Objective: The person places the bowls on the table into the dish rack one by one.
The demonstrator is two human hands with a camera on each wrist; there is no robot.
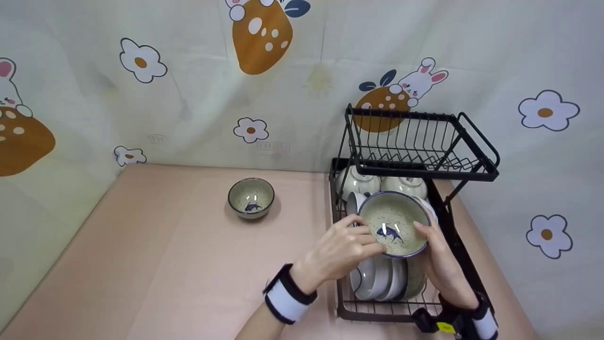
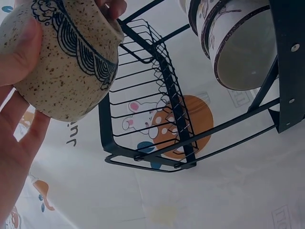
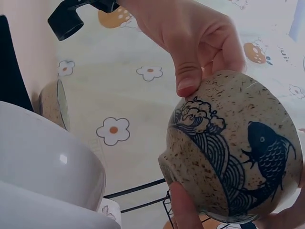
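A speckled beige bowl with a blue rim is held in both hands over the lower tier of a black dish rack. Its inside, with a blue fish, faces up in the head view. The right wrist view shows blue waves and a fish on the outer wall of the bowl. My left hand grips the near-left rim with bent fingers. On the right side, my right hand has its thumb over the rim; its other fingers are mostly hidden behind the bowl.
The two-tier dish rack stands at the right. White bowls stand on edge in its lower tier, with upturned pale dishes at the back. A smaller speckled bowl sits on the pink table, near the patterned wall cloth.
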